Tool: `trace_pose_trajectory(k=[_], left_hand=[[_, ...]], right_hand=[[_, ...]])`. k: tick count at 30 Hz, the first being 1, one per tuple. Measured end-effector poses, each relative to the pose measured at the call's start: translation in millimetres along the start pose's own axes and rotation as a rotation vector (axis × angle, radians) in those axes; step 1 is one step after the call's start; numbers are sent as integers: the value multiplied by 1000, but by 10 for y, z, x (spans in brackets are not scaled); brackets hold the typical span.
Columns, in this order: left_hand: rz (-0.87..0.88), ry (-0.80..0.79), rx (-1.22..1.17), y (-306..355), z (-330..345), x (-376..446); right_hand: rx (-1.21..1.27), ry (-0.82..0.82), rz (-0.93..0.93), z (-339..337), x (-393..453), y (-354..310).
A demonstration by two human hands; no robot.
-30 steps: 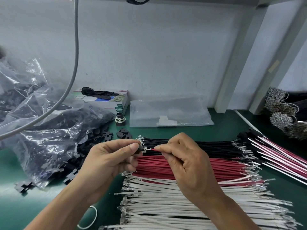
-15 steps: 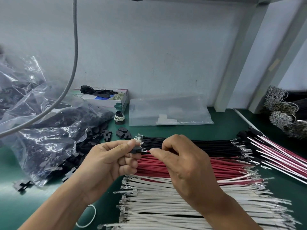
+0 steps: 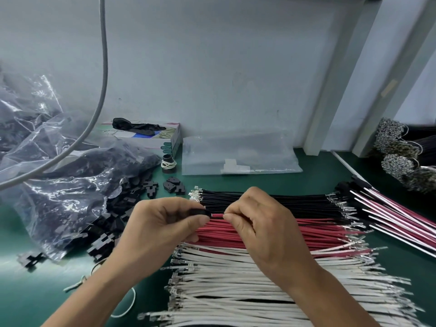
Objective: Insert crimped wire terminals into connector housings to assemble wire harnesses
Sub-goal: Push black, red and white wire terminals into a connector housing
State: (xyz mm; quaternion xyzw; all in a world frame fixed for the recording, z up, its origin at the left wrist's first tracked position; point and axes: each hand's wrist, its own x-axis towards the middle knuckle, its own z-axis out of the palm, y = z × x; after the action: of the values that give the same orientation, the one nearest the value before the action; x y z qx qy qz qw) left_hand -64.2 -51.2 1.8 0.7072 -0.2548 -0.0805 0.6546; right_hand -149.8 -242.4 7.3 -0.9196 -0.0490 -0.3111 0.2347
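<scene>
Between both hands (image 3: 213, 223), fingers hide the housing (image 3: 199, 212) and terminal.

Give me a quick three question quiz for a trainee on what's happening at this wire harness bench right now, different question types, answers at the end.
1. True or false: the left hand holds a black connector housing.
2. Which colour is the wire pinched by the right hand? A white, B red, C black.
3. Fill in: of the three loose wire piles, the one nearest the wall is ____.

Key: 1 true; 2 B; 3 black.
</scene>
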Motion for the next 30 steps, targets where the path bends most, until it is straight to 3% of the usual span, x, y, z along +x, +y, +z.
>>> trace_pose_trajectory(k=[10,17,19,23,30], left_hand=[[-24,-75,-80,-17,25,2],[-28,-33,-83,10,13,9],[-27,-7,-74,-1,-8,18],[-27,16,-88,-2,-30,27],[-24,31,-71,-12,-48,33]], right_hand=[[12,1,-48,49,-5,-32],[-230,62,-129,-248,74,-117],[-170,-39,-133,-317,49,-176],[-175,-436,-48,-214,-72,-267],[-67,-416,94,-163,-147,-216]])
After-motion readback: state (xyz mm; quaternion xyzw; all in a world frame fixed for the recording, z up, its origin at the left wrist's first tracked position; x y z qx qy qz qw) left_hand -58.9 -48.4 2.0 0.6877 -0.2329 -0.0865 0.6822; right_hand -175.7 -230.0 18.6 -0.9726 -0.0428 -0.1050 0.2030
